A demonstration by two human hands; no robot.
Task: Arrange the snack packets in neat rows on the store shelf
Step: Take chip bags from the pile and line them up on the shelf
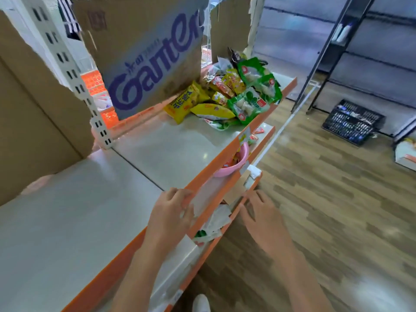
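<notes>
The shelf's orange edge (216, 163) hides most of the pink bowl (234, 165) and the white packets (216, 221) on the lower shelf. The right hand (261, 212) is motion-blurred. The cardboard box (144, 55) is cut off at the top and covers the back of the snack pile (227, 95). The crate's contents (353, 122) are too small to tell.
</notes>
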